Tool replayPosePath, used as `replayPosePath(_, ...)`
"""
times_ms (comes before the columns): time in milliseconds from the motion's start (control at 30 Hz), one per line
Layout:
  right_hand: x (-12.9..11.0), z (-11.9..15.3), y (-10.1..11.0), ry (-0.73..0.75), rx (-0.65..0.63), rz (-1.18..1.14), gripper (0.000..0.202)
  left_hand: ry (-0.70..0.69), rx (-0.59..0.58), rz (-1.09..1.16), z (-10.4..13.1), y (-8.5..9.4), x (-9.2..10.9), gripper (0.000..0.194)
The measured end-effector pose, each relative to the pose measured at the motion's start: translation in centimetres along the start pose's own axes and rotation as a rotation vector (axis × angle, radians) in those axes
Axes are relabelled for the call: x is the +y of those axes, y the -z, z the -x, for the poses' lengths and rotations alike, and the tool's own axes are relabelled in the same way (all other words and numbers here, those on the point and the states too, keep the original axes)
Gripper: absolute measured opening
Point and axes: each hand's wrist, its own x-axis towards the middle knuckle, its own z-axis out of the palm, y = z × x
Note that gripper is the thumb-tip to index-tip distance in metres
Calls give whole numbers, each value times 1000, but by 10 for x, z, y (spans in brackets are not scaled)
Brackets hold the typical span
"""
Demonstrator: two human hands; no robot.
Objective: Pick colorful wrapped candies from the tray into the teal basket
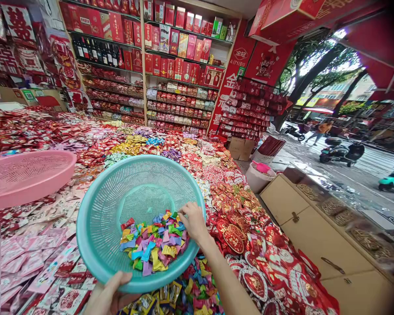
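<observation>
A round teal plastic basket (98, 262) tilts toward me above the heaped wrapped goods. My left hand (110, 291) is closed on its near rim, thumb on top and fingers underneath. Brightly wrapped candies (154, 245) lie piled at the basket's near right side. Over the right rim reaches my right hand (193, 221), its fingers bent down at the edge of that pile. Whatever is between those fingertips is too small to make out. Below the basket, more wrapped candies (200, 288) in the same bright colours show.
A pink basket (33, 192) rests at the left on the goods. Red heart-shaped packets (233, 236) cover the right side. Shelves with red boxes (184, 70) stand behind. At the right are a beige cabinet (315, 236) and a white bucket (258, 177); scooters (341, 151) stand outside.
</observation>
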Motion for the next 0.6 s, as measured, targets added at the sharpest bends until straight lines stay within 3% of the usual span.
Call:
replayPosePath(100,-3,9,5,4,-46,-67,17,-8,28,-5,1,0,-2,28)
replayPosePath(167,-1,21,12,0,-8,-146,20,-22,41,2,0,4,-3,25)
replayPosePath(333,30,67,24,-103,109,-226,24,-33,-8,0,-3,18,-1,21)
replayPosePath(467,61,114,8,-264,-26,-119,17,-23,8,8,-3,21,7,19)
replayPosePath(600,71,147,-21,-401,-204,36,11,-3,9,24,-4,23,11,18)
